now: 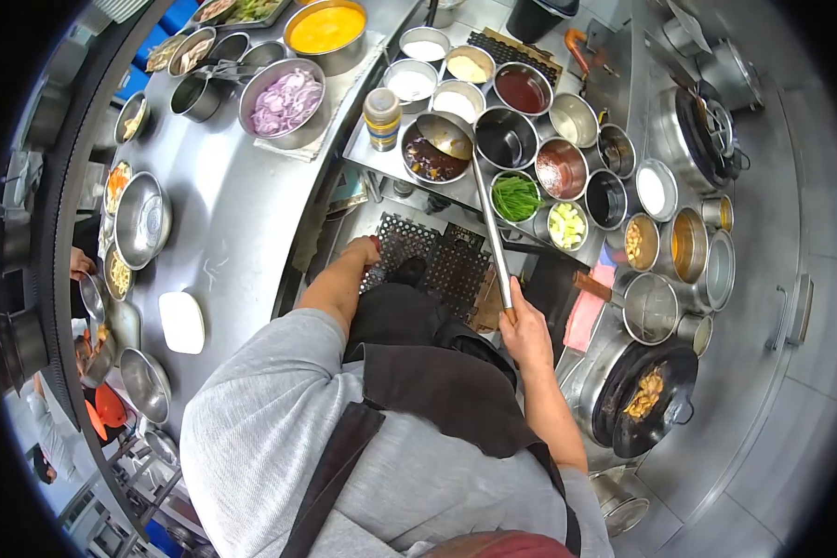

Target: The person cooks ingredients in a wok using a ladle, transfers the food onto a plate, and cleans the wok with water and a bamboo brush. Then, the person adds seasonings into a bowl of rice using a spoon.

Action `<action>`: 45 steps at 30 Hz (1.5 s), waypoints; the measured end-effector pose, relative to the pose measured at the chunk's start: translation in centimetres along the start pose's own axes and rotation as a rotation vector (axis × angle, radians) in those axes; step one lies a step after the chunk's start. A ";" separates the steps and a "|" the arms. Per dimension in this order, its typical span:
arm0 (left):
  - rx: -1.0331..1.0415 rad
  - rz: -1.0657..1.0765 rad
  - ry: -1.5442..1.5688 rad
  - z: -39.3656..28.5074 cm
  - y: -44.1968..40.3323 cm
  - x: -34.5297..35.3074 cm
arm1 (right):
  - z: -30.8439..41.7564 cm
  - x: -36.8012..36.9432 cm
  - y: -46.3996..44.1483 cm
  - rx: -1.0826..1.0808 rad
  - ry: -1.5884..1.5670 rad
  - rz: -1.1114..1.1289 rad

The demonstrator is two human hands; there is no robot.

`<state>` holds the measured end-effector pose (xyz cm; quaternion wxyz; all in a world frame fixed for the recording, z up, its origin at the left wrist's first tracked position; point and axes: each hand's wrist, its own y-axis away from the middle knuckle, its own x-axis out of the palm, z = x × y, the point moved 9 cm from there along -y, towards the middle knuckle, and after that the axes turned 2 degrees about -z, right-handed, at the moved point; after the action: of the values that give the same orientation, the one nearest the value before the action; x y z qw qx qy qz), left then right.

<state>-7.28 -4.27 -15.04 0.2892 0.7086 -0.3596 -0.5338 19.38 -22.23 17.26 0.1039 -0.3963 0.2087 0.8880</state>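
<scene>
My right hand (527, 327) is closed round the long metal handle of a ladle (495, 232). The ladle's bowl rests at a pan of dark sauce (430, 167) with purple bits in it. My left hand (364, 251) hangs low by the counter's edge, its fingers curled round something small and red that I cannot make out. Near the ladle are chopped green herbs (516, 196), pale green pieces (565, 226), a pot of black liquid (505, 137) and a jar (381, 119) with a yellow-and-blue label.
On the right, a wok (656, 395) holds browned food beside a wood-handled strainer (649, 309) and a pink cloth (588, 307). The left steel counter (237, 214) carries sliced red onions (288, 100), a pot of orange liquid (325, 31) and steel bowls (141, 223). Another person's hand (82, 262) shows far left.
</scene>
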 end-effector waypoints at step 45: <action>0.147 0.103 -0.077 0.1 -3.5 3.6 | 0.9 -0.6 -1.1 0.358 -0.313 0.325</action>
<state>-6.04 -5.22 -19.78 0.2494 0.6874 -0.4449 -0.5170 19.58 -20.87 17.89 0.0594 -0.1913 0.4045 0.8923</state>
